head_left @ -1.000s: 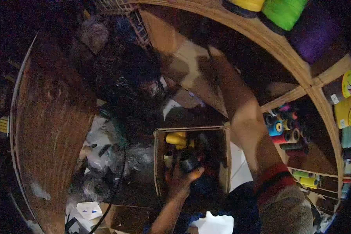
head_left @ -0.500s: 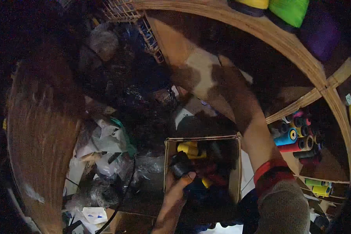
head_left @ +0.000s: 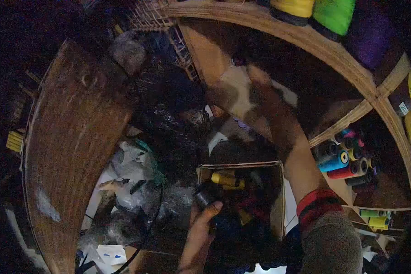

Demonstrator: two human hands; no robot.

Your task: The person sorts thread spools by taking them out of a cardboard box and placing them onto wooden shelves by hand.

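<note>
A black thread spool (head_left: 207,193) is in my left hand (head_left: 201,230), with the thumb pressed against it. That hand is at the left wall of an open cardboard box (head_left: 280,201). Inside the box lie a yellow spool (head_left: 228,180) and dark red and dark-coloured ones in shadow. My right hand (head_left: 262,86) reaches up into a dark wooden shelf compartment (head_left: 210,50). Near its fingertips shows a small dark object (head_left: 237,61), too dim to name. Shadow hides most of the right fingers, so their grip is unclear.
Stacked thread spools, among them a blue one (head_left: 334,163), fill a compartment on the right. Large yellow (head_left: 293,10) and green (head_left: 334,16) cones stand on top of the shelf. Left are a brown wooden panel (head_left: 73,160) and crumpled plastic bags (head_left: 134,182).
The view has shifted slightly, with more of the wooden panel showing. My left hand and the black spool have moved a little left in the box. A small dark object now shows by my right fingertips.
</note>
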